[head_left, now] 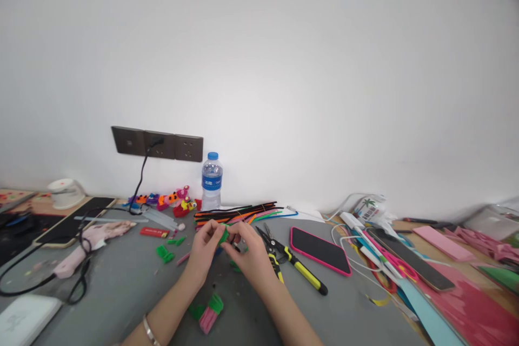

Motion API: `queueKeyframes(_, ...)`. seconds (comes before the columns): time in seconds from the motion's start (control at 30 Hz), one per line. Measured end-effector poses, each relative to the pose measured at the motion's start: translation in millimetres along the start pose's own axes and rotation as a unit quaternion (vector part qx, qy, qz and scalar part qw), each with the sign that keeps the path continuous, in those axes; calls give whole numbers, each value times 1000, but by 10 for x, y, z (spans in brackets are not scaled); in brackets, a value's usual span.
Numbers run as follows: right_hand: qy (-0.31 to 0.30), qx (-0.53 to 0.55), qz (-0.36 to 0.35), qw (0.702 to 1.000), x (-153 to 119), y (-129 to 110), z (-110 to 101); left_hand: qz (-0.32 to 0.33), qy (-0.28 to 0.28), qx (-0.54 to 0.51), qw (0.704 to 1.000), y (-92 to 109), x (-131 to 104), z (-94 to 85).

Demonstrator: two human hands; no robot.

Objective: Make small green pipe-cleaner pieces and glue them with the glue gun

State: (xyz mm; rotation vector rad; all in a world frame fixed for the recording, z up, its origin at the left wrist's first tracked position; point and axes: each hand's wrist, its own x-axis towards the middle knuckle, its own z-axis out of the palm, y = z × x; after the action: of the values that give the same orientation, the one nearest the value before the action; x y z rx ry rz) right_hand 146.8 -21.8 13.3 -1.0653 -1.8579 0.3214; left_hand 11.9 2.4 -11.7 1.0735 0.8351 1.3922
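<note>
My left hand [203, 251], with a bracelet at its wrist, pinches a small green pipe cleaner piece [224, 234] between thumb and fingers. My right hand [253, 257] meets it there, fingertips closed on the other side of the piece. Its exact shape is partly hidden by the fingers. Below the hands lies a pink bundle with a green top [211, 314]. Left of my left hand are small green coils [165, 253]. Just behind both hands is a pile of coloured pipe cleaners [243, 212]. Yellow-and-black pliers [304, 269] rest beside my right hand.
A water bottle [212, 184] stands against the wall. At left lie a pink glue gun [75, 254] with a black cord and a phone [77, 219]. A pink-cased phone [320, 250], cables, scissors [395, 262] and coloured sheets [466, 297] occupy the right side.
</note>
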Motion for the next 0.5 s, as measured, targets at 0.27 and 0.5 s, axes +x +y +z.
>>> queueKeyframes(0.27,3,1,-7,1000,15,-16,-10,-3,-2,-1,1000,8,-1,3)
queueKeyframes(0.5,2,-3,-9,1000,22,-25,-25,0,-6,1,1000,20,-4,7)
